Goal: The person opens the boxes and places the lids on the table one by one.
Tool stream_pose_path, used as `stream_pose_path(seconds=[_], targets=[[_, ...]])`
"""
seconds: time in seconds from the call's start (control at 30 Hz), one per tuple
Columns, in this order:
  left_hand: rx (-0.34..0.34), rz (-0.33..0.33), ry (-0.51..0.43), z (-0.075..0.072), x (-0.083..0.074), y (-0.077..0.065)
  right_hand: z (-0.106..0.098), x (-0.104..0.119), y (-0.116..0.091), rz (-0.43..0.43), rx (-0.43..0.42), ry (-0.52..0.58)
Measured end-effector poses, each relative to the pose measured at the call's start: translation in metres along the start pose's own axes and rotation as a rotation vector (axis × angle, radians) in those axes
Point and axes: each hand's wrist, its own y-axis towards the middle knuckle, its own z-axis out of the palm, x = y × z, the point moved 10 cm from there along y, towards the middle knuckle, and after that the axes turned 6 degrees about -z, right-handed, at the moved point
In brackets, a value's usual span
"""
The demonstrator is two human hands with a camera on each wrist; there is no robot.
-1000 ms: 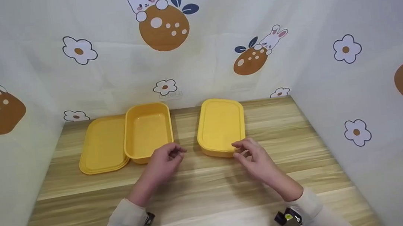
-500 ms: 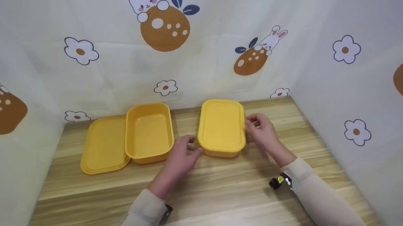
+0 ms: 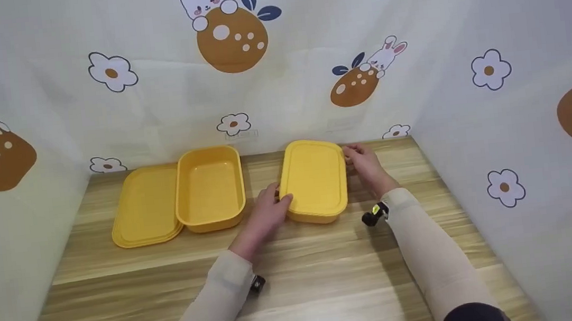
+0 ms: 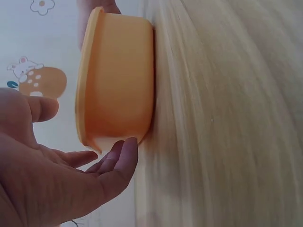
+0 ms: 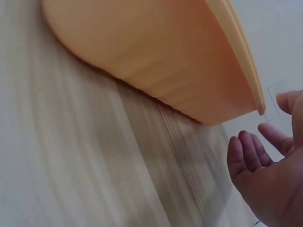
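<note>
A yellow plastic box with its lid on (image 3: 314,179) stands upright on the wooden table, right of the middle. Beside its left wall is my left hand (image 3: 269,208), its fingers along the wall and the thumb by the lid's front left edge. In the left wrist view the fingers (image 4: 125,158) are bent at the box's side (image 4: 123,75), while the thumb stays apart from the lid. Near the far right corner lies my right hand (image 3: 366,165). The right wrist view shows its fingers (image 5: 251,153) loosely bent, with a small gap to the box's wall (image 5: 156,56).
To the left, an uncovered yellow box (image 3: 209,190) shows a bare inside. A yellow lid (image 3: 147,207) lies flat against its left side. Patterned cloth (image 3: 152,105) closes off the back and both sides of the table (image 3: 299,286).
From the uncovered box, my left hand has moved right to the lidded box's left side. My right hand has gone from the front right corner back along the right side. The boxes stay put.
</note>
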Motion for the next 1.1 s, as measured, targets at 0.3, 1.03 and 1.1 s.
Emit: stream_pose_path(seconds=[0.3,1.03,1.1], targets=[[-0.104,-0.012,-0.086,-0.005,0.002,0.013,0.008,0.005,0.018,-0.003,0.025,0.002],[-0.121,-0.043,-0.101,-0.008,0.004,0.025,0.017,-0.002,0.021,0.086,0.128,0.058],[-0.116,-0.020,-0.114,-0.008,0.003,0.026,0.018,-0.001,0.020,0.095,0.120,0.078]])
